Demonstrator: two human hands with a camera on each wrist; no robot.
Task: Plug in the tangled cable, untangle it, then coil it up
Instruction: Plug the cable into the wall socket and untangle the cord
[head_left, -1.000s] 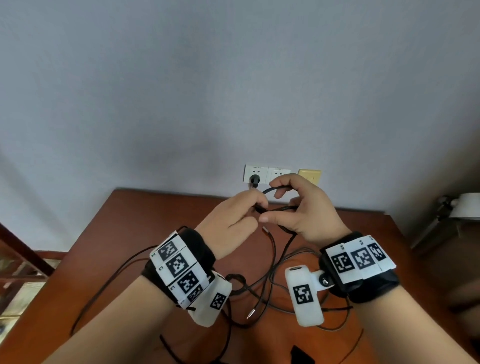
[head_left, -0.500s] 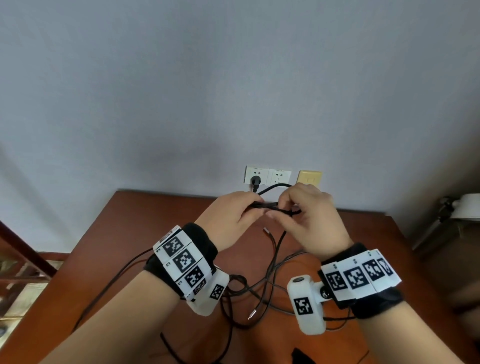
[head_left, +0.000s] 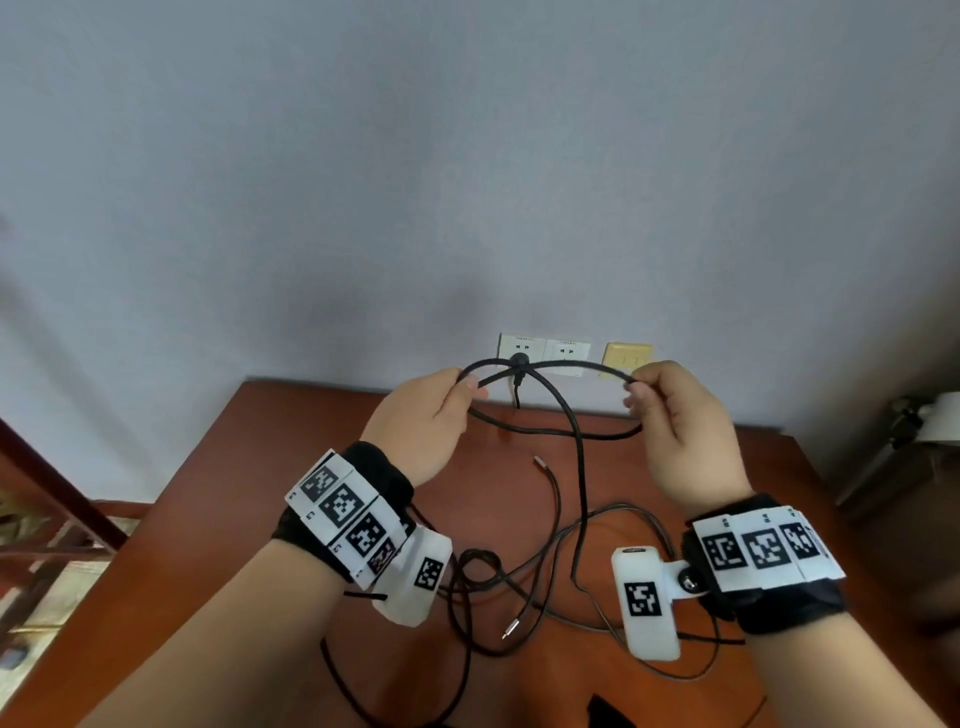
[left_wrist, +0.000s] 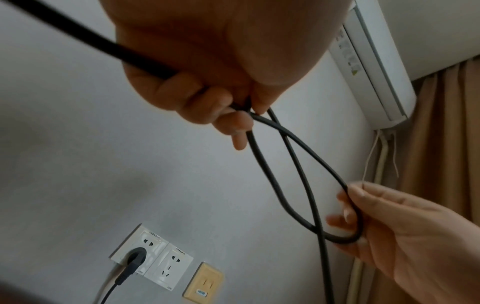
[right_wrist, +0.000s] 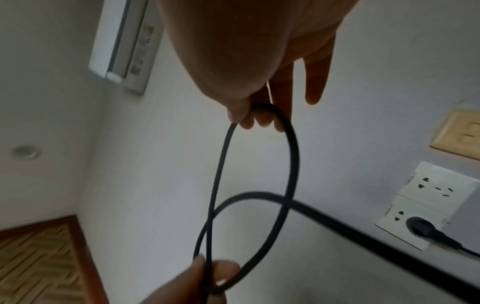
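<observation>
Wall (head_left: 467, 156), grey, fills the upper view. Table (head_left: 218, 519), reddish-brown wood, butts against it below. Air conditioner (left_wrist: 376, 61), white, is mounted high on the wall, beside a tan curtain (left_wrist: 446, 144).

Left hand (head_left: 421, 426) is raised above the table, fingers curled, thumb and forefinger pinching two crossing strands of the cable (head_left: 579, 467). Right hand (head_left: 680, 431) is level with it and well apart, thumb and first fingers pinching the far bend of the same loop; its outer fingers stick out straighter in the right wrist view.

Cable is black. One loop is stretched between the two hands in front of the wall. A strand drops from the crossing to a loose tangle on the table between the wrists. Two small metal-tipped ends lie on the wood, one near the table's middle, one nearer the person.

Sockets (head_left: 566, 353), two white plates side by side, sit just above the table edge. Plug (head_left: 519, 359), black, sits in the left plate. Yellow plate (head_left: 628, 356) is just right of them.
</observation>
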